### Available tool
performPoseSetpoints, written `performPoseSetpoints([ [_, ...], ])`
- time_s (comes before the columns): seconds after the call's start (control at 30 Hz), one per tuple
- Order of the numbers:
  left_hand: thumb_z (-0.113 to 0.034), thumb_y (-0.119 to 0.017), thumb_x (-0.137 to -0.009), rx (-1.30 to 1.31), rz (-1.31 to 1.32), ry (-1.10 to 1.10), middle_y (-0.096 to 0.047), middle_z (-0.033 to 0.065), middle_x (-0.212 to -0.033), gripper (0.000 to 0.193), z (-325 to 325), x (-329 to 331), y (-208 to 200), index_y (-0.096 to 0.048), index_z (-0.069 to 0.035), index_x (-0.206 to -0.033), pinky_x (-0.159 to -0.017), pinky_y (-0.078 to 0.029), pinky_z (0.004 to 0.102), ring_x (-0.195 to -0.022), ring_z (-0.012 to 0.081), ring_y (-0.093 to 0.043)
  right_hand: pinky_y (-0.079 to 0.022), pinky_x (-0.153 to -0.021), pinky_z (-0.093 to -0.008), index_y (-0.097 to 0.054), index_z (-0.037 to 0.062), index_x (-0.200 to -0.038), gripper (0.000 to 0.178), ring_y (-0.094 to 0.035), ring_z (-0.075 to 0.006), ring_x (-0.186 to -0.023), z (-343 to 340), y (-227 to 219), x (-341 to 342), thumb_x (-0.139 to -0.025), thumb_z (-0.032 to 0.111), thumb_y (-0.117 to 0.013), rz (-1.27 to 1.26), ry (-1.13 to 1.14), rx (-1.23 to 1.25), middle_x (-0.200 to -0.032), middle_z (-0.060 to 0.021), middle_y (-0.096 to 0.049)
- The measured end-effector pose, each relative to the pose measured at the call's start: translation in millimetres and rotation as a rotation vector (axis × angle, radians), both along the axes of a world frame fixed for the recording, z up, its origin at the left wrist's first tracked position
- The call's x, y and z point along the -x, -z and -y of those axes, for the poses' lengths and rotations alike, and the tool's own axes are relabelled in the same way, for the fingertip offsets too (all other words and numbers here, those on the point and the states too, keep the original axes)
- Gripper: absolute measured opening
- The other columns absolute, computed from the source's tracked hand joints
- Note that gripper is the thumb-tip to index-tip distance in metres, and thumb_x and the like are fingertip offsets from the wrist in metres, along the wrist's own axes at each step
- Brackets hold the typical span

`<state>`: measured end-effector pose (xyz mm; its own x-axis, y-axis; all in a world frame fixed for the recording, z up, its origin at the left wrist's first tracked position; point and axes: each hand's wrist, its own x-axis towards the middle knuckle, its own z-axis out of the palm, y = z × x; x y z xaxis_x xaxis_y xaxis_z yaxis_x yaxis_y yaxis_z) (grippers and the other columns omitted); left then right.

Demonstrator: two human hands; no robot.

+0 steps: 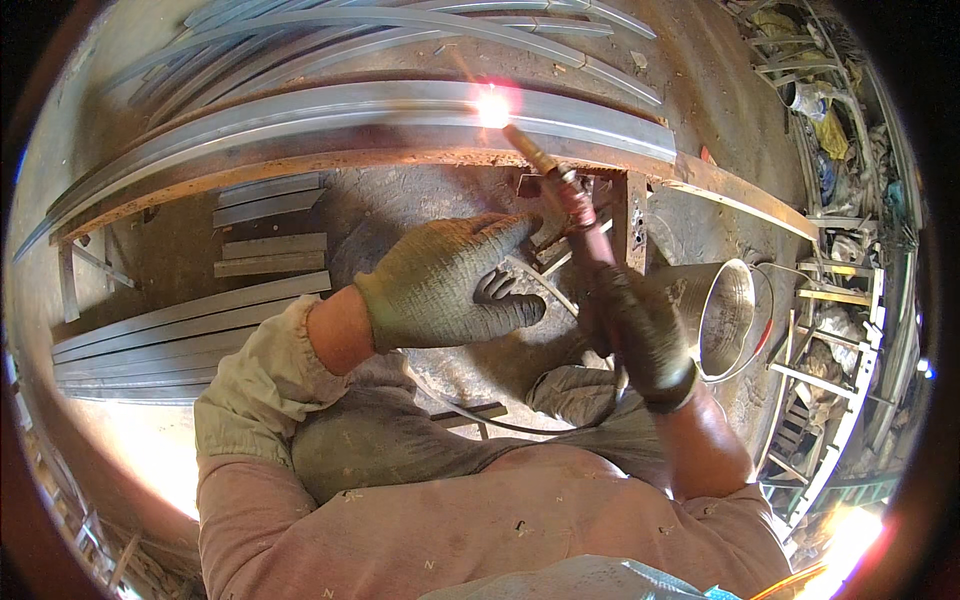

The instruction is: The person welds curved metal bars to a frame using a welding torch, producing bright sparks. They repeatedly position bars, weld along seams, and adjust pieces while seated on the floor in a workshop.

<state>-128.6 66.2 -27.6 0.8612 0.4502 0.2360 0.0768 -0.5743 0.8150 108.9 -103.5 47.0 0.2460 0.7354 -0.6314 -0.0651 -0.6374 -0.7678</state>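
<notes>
My right hand (642, 335), in a dark, dirty work glove, is wrapped around the handle of a welding gun (580, 215). The gun slants up and to the left, its nozzle close to a bright pinkish-white arc (493, 105). That glare hides the spot under it on the long grey steel profiles (330, 110), which lie side by side along a rusty beam (300, 163). To the left of the gun, my left hand (450, 280) hovers below the beam in a grey-green knit glove. Its fingers are partly bent and apart, with nothing seen in them.
Cut steel lengths (190, 335) lie on the floor at left, under the beam. More long profiles (420, 20) spread behind it. A metal bucket (728, 315) stands right of my right hand, and a cluttered metal frame (850, 370) runs along the right edge. A cable (460, 410) crosses near my legs.
</notes>
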Motion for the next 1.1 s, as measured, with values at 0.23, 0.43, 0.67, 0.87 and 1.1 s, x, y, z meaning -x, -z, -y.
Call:
performPoseSetpoints([
  [0.23,-0.035,-0.095,-0.099,0.299,0.037,0.095,-0.078,0.0219,-0.123,0.07,9.7,-12.2,19.9,-0.062,0.0,-0.149,-0.098,-0.063,0.0453,-0.109,0.038,-0.08,-0.056,-0.076,-0.0298,-0.071,0.003,-0.155,0.043,-0.063,-0.0074,-0.085,-8.4,49.0,26.9,-0.122,0.03,-0.071,0.28,-0.025,-0.102,-0.098,-0.0003,-0.073],
  [0.43,-0.035,-0.096,-0.099,0.214,-0.008,0.033,-0.08,0.0209,-0.121,0.076,9.7,-11.4,21.9,-0.059,0.0,-0.155,-0.1,-0.063,0.0452,-0.11,0.0363,-0.08,-0.063,-0.09,-0.0339,-0.072,0.0001,-0.151,0.039,-0.075,-0.0118,-0.101,-11.9,69.3,29.4,-0.12,0.024,-0.074,0.334,-0.012,-0.126,-0.114,-0.0094,-0.084],
  [0.67,-0.029,-0.097,-0.098,0.22,-0.074,0.046,-0.08,0.0195,-0.12,0.075,6.6,-11.8,22.9,-0.059,0.001,-0.155,-0.097,-0.063,0.0435,-0.106,0.0308,-0.08,-0.063,-0.092,-0.035,-0.072,-0.0006,-0.148,0.039,-0.077,-0.0145,-0.102,-16.8,69.0,32.2,-0.12,0.027,-0.074,0.416,-0.043,-0.166,-0.115,-0.0124,-0.085],
  [0.87,-0.03,-0.097,-0.097,0.105,0.009,0.006,-0.08,0.0194,-0.122,0.082,7.0,-10.5,24.8,-0.057,0.004,-0.16,-0.1,-0.063,0.0429,-0.112,0.033,-0.081,-0.063,-0.089,-0.0357,-0.073,0.0004,-0.145,0.039,-0.077,-0.0158,-0.099,-17.4,67.6,30.9,-0.12,0.031,-0.074,0.408,-0.054,-0.131,-0.111,-0.0128,-0.084],
  [1.1,-0.036,-0.099,-0.096,0.194,-0.064,0.007,-0.078,0.015,-0.131,0.088,8.0,-12.3,16.9,-0.055,0.001,-0.163,-0.095,-0.065,0.0434,-0.106,0.0264,-0.078,-0.045,-0.065,-0.0248,-0.076,0.0054,-0.137,0.036,-0.053,-0.0024,-0.075,-15.7,76.4,29.0,-0.122,0.038,-0.071,0.325,-0.049,-0.193,-0.089,0.0082,-0.063],
])
